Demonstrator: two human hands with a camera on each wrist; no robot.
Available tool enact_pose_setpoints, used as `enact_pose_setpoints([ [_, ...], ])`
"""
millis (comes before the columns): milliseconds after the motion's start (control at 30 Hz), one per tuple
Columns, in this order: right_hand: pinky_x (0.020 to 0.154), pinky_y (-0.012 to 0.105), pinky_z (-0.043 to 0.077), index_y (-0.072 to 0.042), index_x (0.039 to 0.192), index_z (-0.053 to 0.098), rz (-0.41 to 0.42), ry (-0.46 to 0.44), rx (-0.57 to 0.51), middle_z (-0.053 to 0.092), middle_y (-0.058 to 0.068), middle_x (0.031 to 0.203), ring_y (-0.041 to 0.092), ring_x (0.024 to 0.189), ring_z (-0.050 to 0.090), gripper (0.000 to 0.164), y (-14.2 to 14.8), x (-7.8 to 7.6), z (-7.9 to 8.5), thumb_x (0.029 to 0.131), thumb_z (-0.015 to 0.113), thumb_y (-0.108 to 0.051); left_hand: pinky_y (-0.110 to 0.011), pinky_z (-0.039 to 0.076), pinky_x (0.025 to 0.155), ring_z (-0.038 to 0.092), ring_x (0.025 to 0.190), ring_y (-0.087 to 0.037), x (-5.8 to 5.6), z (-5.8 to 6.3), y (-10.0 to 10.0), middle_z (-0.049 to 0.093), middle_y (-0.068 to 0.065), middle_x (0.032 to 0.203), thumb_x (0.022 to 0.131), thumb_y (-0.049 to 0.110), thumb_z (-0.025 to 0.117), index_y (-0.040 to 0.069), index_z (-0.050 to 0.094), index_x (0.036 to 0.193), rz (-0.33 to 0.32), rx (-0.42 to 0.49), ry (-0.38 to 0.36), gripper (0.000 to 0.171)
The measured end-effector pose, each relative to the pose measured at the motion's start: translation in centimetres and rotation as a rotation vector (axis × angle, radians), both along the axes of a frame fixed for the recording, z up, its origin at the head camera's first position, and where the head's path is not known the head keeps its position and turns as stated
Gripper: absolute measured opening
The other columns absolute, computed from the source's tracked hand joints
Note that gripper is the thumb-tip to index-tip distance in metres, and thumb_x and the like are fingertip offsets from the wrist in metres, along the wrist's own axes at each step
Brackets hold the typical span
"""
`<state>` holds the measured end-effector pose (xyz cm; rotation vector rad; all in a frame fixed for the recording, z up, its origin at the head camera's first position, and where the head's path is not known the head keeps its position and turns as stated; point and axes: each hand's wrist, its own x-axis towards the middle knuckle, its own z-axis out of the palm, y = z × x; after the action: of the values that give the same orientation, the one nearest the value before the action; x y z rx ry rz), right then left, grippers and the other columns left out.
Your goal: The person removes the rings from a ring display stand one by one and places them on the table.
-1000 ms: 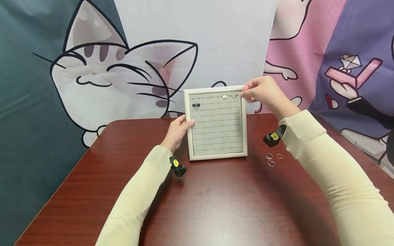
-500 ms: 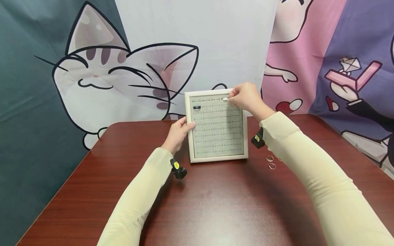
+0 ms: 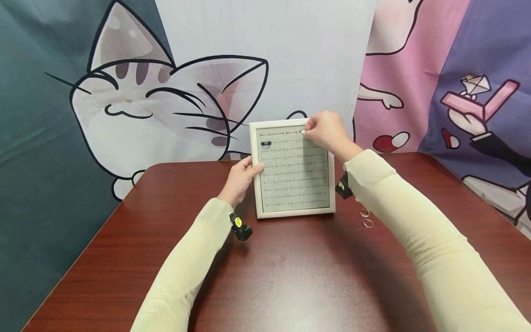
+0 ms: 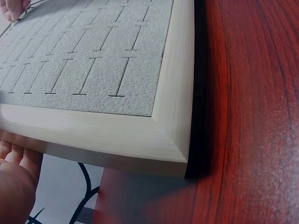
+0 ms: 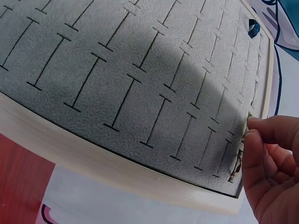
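A pale-framed ring display board (image 3: 292, 184) with rows of slots in grey fabric stands tilted up on the table. My left hand (image 3: 238, 182) grips its left edge, thumb on the front; in the left wrist view those fingers (image 4: 29, 161) lie behind the frame. At the top row, my right hand (image 3: 327, 133) pinches a silver ring (image 3: 303, 132) at a slot, mostly covered by the fingertips. Another ring (image 5: 237, 168) sits in the adjoining slot, hidden by the hand in the head view. A dark ring (image 3: 266, 144) sits in the second row at the left.
Two loose rings, one (image 3: 367, 223) nearer and one (image 3: 364, 213) behind it, lie on the reddish-brown table (image 3: 286, 272) to the right of the board. A cartoon-printed cloth (image 3: 315, 55) hangs behind the table. Each wrist carries a small black camera (image 3: 242, 229).
My right hand has moved left from the board's top right corner to the silver ring in the top row, which its fingers now pinch. The left hand keeps its grip.
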<state>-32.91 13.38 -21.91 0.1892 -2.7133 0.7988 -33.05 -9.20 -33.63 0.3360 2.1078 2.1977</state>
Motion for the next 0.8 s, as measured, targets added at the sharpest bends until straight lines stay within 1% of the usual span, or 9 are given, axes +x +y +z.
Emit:
enact_pose_setpoints([
  [100,0.069,0.033,0.046,-0.002,0.080,0.066,0.003,0.011,0.003,0.066,0.013,0.086,0.024,0.080,0.055,0.008,-0.12,-0.05,-0.07,0.079,0.064,-0.010,-0.030,0.050,0.088,0.065,0.097,-0.016,0.01,-0.07,0.01,0.064,-0.009,0.117,0.091,0.019,0.060,0.012,0.055,0.125,0.003,0.000,-0.001,0.036],
  [267,0.071,0.036,0.047,-0.002,0.083,0.065,0.010,0.005,0.025,0.066,0.015,0.089,0.025,0.083,0.055,0.008,-0.21,-0.18,-0.38,0.081,0.063,-0.009,-0.030,0.050,0.088,0.065,0.097,-0.017,-0.03,-0.32,0.09,0.065,-0.009,0.117,0.091,0.019,0.061,0.013,0.056,0.126,0.004,0.003,-0.004,0.036],
  [400,0.072,0.037,0.048,-0.001,0.084,0.065,0.023,0.022,0.082,0.067,0.016,0.091,0.026,0.084,0.057,0.009,-0.32,-0.10,-0.36,0.082,0.060,-0.008,-0.030,0.050,0.087,0.065,0.097,-0.016,-0.05,-0.34,0.10,0.065,-0.008,0.115,0.091,0.019,0.061,0.013,0.056,0.125,0.004,0.003,-0.002,0.035],
  [533,0.077,0.039,0.048,0.000,0.087,0.066,0.039,0.049,0.167,0.067,0.017,0.094,0.028,0.087,0.058,0.013,-0.54,0.02,-0.05,0.082,0.055,-0.006,-0.030,0.051,0.086,0.065,0.096,-0.017,-0.07,-0.12,0.07,0.064,-0.010,0.117,0.091,0.018,0.061,0.011,0.056,0.126,0.003,0.014,0.007,0.036],
  [633,0.079,0.040,0.048,0.001,0.090,0.065,0.043,0.052,0.218,0.067,0.017,0.096,0.029,0.089,0.059,0.015,-0.70,0.16,0.06,0.085,0.052,-0.005,-0.030,0.051,0.085,0.065,0.096,-0.017,-0.07,0.04,0.02,0.063,-0.012,0.118,0.091,0.018,0.060,0.010,0.055,0.126,-0.002,0.020,0.006,0.037],
  [800,0.079,0.040,0.049,0.000,0.091,0.062,0.039,0.024,0.227,0.066,0.018,0.098,0.029,0.089,0.059,0.012,-0.72,0.26,-0.23,0.089,0.052,-0.006,-0.030,0.051,0.086,0.065,0.096,-0.016,-0.08,0.01,-0.05,0.063,-0.011,0.119,0.091,0.018,0.060,0.010,0.055,0.126,-0.007,0.013,-0.001,0.037],
])
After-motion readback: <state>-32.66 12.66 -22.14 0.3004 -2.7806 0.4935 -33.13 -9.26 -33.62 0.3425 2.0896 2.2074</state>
